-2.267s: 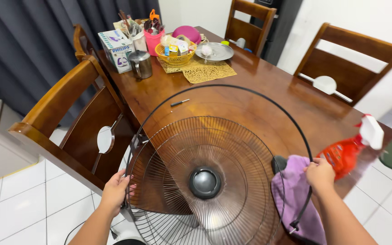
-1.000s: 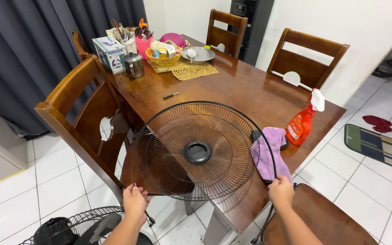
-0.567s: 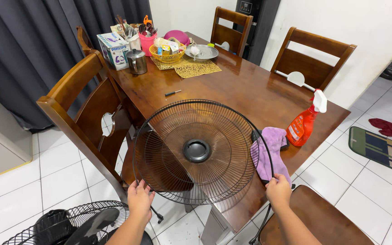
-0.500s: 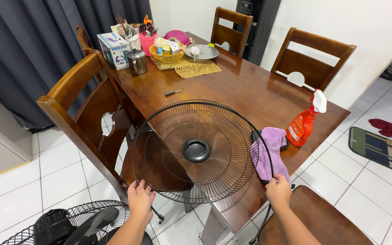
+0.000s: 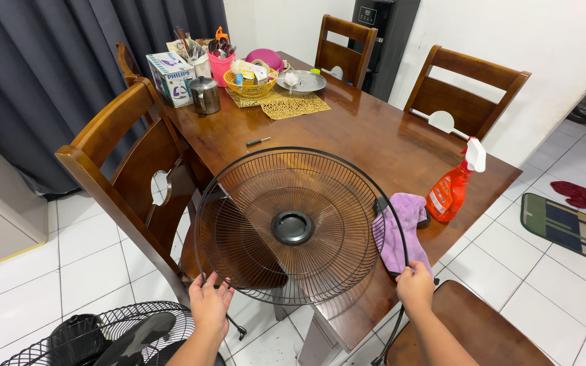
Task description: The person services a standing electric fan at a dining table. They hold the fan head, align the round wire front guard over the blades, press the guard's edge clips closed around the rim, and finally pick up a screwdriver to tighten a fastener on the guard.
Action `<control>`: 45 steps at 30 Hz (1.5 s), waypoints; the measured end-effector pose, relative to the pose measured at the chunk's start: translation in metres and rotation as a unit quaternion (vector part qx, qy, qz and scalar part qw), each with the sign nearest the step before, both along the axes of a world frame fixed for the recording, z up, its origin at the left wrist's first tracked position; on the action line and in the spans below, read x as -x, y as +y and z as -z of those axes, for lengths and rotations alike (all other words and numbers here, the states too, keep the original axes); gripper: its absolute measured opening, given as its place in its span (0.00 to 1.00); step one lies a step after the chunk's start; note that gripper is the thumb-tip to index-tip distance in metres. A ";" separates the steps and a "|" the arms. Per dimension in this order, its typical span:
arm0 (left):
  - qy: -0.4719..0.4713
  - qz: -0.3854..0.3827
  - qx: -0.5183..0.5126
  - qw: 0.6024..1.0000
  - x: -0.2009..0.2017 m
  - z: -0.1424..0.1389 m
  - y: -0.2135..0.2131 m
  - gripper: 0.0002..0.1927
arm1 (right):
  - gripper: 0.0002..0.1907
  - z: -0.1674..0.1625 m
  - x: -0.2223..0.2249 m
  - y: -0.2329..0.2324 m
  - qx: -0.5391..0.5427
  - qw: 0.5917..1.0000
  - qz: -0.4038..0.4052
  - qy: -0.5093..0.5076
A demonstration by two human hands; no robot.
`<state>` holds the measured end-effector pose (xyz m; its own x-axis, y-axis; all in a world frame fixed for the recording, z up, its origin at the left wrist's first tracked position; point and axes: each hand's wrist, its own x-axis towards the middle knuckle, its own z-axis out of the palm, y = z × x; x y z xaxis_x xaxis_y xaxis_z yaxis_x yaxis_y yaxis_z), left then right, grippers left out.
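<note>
Holding fan grille (image 5: 293, 227) by its rim, left hand (image 5: 209, 305) and right hand (image 5: 415, 286) both closed on it, likely needing steady lowering onto desk (image 5: 347, 135).

Home dining room; wooden table (image 5: 347, 135), matching chairs (image 5: 466, 95); curtains (image 5: 55, 61); tiled floor (image 5: 62, 271).

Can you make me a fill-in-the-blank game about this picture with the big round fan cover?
1. Both the left hand and the right hand hold the rim of the black fan ____.
2. The cloth on the wooden table is coloured ____.
3. The orange spray bottle has a ____ trigger top.

Missing words: grille; purple; white
</note>
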<state>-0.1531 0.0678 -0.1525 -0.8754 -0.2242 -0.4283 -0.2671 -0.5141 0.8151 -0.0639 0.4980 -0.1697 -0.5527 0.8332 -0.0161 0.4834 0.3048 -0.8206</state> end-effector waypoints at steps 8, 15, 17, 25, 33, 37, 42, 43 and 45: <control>0.009 -0.011 -0.009 1.000 0.003 0.005 0.002 0.26 | 0.16 0.004 0.004 0.001 0.003 1.000 -0.005 0.003; 0.015 -0.013 -0.015 1.000 0.005 0.012 0.000 0.25 | 0.17 0.009 0.000 0.003 0.000 1.000 -0.003 -0.012; 0.021 -0.014 -0.019 1.000 0.005 0.014 0.000 0.25 | 0.17 0.011 0.000 0.005 -0.003 1.000 -0.005 -0.017; 0.009 -0.020 -0.017 1.000 0.004 0.015 0.002 0.25 | 0.16 0.017 0.004 0.004 0.004 1.000 -0.016 -0.006; 0.015 -0.023 -0.025 0.999 0.004 0.015 0.006 0.24 | 0.16 0.016 0.002 0.006 -0.007 1.000 -0.016 -0.023; 0.014 -0.022 -0.025 0.999 0.002 0.015 0.008 0.25 | 0.17 0.016 0.000 0.008 -0.001 0.999 -0.009 -0.037; 0.014 -0.022 -0.021 0.999 -0.001 0.013 0.009 0.25 | 0.17 0.017 -0.002 0.011 -0.012 0.999 -0.012 -0.037; 0.013 -0.021 -0.021 0.999 -0.001 0.013 0.009 0.25 | 0.17 0.016 -0.001 0.011 -0.014 0.999 -0.013 -0.034; 0.012 -0.020 -0.021 0.999 -0.003 0.012 0.009 0.25 | 0.17 0.016 -0.002 0.011 -0.014 0.999 -0.014 -0.031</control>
